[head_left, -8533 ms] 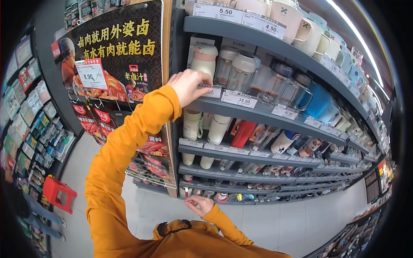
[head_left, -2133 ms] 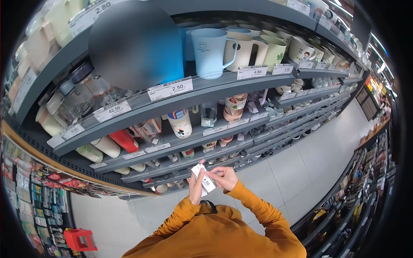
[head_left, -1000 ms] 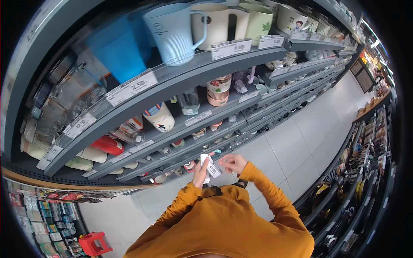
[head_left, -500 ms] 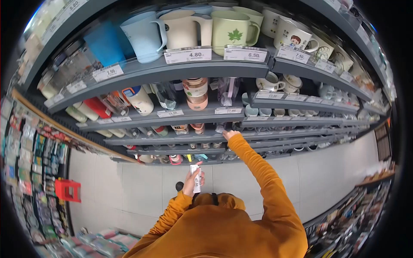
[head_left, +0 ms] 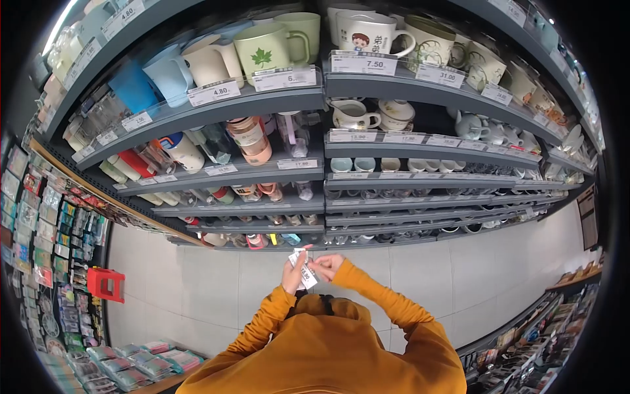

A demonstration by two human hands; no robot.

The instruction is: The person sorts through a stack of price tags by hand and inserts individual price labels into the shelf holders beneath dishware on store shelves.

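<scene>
In front of my body, my left hand (head_left: 291, 277) grips a small stack of white price tags (head_left: 306, 278). The tags fan out slightly, and the top one shows a price ending in .90. At the right side of the stack, my right hand (head_left: 328, 266) has its thumb and fingers pinched on a tag's edge. Both hands are above the floor, just short of the lower shelves. Orange sleeves cover both arms.
Ahead, grey shelves (head_left: 262, 176) carry a green leaf-print mug (head_left: 264, 51), a white cartoon mug (head_left: 367, 33), bottles, teapots and cups, with price labels along the edges. A red stool (head_left: 106, 284) stands on the tiled floor at left. Packaged goods (head_left: 141, 364) lie behind left.
My right hand has drawn back from the shelf edge to the tags in my left hand. A different tag now shows on top. The view has shifted to the right.
</scene>
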